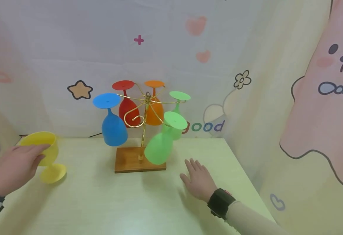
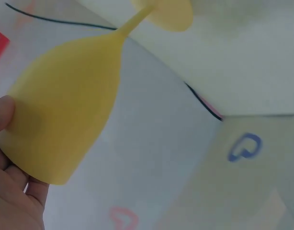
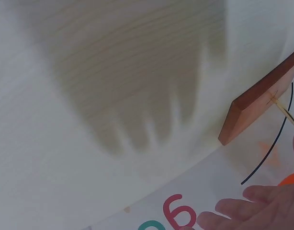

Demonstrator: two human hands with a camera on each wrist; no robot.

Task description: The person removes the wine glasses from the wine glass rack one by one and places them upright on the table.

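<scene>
At the left of the table, my left hand [image 1: 17, 163] grips a yellow plastic goblet [image 1: 51, 153] by its bowl. The left wrist view shows the thumb outside the yellow goblet [image 2: 75, 100] near its rim, with fingers on the other side. My right hand [image 1: 199, 181] hovers over the table right of the rack, its fingers straight and holding nothing. On the gold rack [image 1: 143, 130] hang upside-down goblets: blue [image 1: 114, 130], red [image 1: 127, 111], orange [image 1: 155, 111], and two green ones, the nearer green goblet [image 1: 159, 148] partly covering the farther green goblet [image 1: 179, 96].
The rack's wooden base [image 1: 127, 161] stands toward the back of the pale table [image 1: 115, 202]. A printed curtain [image 1: 106, 39] hangs behind and at both sides. A dark cord [image 3: 269, 151] runs behind the base.
</scene>
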